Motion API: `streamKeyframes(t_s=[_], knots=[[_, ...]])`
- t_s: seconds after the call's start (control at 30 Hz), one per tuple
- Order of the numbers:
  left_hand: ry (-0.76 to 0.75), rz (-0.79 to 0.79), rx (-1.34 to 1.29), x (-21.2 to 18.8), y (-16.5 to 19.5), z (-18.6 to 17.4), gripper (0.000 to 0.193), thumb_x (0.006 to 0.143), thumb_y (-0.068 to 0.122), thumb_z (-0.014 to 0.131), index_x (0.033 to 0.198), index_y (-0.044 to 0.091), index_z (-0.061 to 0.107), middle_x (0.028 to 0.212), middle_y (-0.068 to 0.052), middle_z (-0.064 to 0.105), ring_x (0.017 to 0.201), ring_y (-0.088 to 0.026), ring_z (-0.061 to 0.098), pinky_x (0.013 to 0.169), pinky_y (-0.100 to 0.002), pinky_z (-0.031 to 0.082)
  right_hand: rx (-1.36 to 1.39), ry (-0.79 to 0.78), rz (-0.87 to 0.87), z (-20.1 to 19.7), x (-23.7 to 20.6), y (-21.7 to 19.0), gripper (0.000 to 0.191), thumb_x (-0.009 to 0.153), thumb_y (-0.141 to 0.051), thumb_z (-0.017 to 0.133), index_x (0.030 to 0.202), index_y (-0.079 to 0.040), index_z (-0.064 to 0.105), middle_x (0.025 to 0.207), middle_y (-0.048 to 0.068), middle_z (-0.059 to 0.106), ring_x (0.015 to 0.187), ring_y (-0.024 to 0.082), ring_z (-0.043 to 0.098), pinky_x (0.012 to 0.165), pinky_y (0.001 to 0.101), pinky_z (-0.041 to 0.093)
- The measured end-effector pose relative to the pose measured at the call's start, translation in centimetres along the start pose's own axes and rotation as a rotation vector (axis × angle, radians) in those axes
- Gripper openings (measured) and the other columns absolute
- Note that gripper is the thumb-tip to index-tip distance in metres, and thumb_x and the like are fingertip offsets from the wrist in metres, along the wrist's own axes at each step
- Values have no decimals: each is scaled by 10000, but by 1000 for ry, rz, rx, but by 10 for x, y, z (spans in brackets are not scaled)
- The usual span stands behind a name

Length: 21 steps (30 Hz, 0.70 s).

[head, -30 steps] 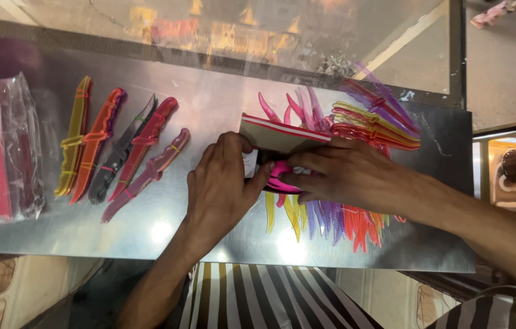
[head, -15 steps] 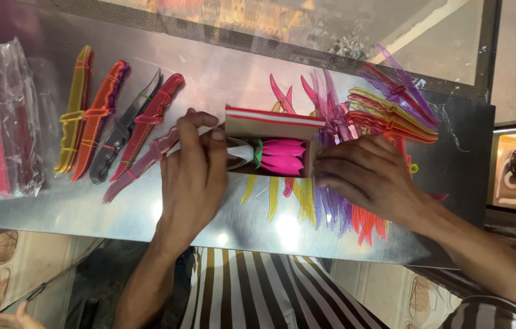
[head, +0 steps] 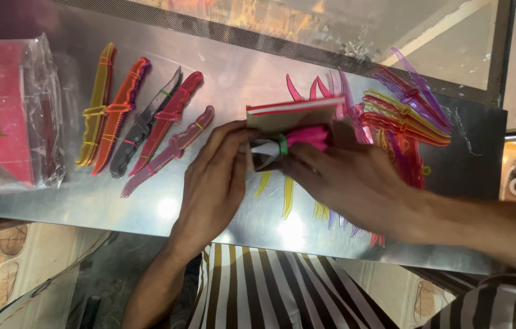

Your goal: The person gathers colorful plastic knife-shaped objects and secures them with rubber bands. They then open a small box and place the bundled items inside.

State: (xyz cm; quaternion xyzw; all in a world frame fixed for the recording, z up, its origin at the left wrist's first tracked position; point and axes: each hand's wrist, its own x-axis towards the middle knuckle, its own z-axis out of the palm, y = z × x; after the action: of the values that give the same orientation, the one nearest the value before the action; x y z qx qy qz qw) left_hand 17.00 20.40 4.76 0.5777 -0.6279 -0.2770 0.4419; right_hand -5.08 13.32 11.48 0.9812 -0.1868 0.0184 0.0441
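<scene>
Over a shiny metal counter [head: 148,207], the left hand [head: 212,183] and right hand [head: 349,183] both pinch a small cardboard box [head: 291,116] holding a pink flower-shaped piece [head: 306,137]. Banded bundles of coloured plastic knives [head: 142,125] lie to the left, and loose ones [head: 404,116] to the right.

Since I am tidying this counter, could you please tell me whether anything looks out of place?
Loose coloured plastic knives lie fanned in a jumbled heap on the metal counter right of both hands, unlike the five banded knife bundles in a row on the left. Nothing looks broken.
</scene>
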Motion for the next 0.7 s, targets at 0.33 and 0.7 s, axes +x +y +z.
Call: streamKeyframes(t_s=[0.33, 0.7], knots=[[2, 36, -74, -4, -10, -18, 323, 1035, 172, 601, 1329, 45, 564, 1307, -136, 619, 1128, -344, 665, 929, -435, 534, -89, -268, 75, -9, 59, 13, 293, 792, -48, 697, 1082, -79, 718, 966, 93, 739, 822, 272, 727, 467, 387, 539], [-29, -4, -93, -6, -15, -18, 385, 1037, 213, 598, 1369, 30, 533, 1330, -146, 599, 1096, -325, 683, 904, -435, 553, -158, -507, 107, 3, 97, 2, 317, 816, -190, 716, 1124, -117, 715, 836, 112, 752, 687, 270, 749, 554, 450, 576]])
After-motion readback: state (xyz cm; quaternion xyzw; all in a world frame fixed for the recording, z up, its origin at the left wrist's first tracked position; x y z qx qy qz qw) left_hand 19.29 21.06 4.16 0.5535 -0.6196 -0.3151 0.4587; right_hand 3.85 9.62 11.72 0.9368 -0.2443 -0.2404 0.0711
